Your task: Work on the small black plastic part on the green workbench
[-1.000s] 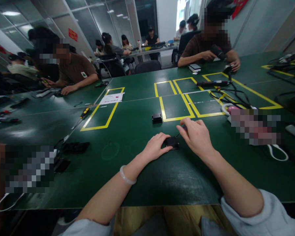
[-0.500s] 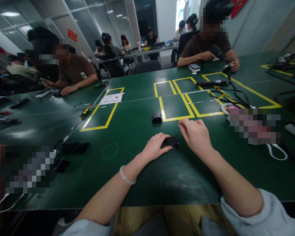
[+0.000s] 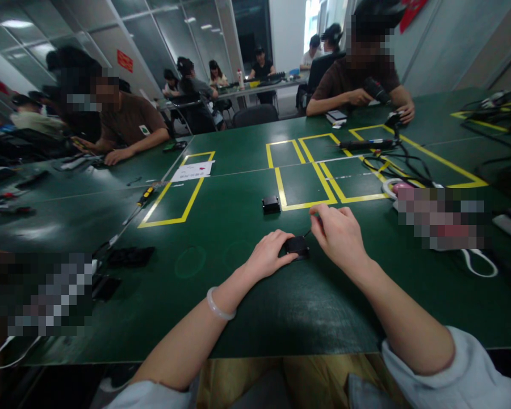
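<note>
A small black box-shaped part lies on the green table in front of me. My left hand grips its left side, fingers curled round it. My right hand is closed in a pinch around a thin dark tool whose tip points at the part's top right corner. A second small black part lies further out, beside a yellow taped rectangle.
A yellow-handled screwdriver and black parts lie to the left. Cables and a white cord spread at the right. Other people sit at the table's far side and left.
My right hand has shifted slightly left and nearer the black part; my left hand has stayed on the part.
</note>
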`<state>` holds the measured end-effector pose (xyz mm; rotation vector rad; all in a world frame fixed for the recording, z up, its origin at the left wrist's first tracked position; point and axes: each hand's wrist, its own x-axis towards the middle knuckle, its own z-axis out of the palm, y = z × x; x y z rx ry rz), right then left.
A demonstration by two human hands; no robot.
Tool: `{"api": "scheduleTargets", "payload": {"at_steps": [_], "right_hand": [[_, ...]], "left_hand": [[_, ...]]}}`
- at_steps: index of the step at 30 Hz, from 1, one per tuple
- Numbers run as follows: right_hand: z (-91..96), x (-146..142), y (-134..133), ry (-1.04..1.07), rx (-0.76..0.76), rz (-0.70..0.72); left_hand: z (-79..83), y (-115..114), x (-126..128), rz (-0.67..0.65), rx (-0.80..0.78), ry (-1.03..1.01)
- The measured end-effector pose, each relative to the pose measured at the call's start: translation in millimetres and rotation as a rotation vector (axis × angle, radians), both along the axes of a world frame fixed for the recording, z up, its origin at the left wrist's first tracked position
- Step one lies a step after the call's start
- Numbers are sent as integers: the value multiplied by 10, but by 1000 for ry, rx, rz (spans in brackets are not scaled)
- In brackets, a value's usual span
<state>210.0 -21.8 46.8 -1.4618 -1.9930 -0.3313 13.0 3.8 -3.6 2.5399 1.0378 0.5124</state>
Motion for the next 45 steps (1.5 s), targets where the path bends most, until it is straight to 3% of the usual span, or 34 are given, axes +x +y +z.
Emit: {"api": "scheduleTargets", "payload": {"at_steps": [45], "right_hand": [[26,-3,-28,4,-1,36]], "left_hand": [[6,-4,2,5,-21,-14]]}}
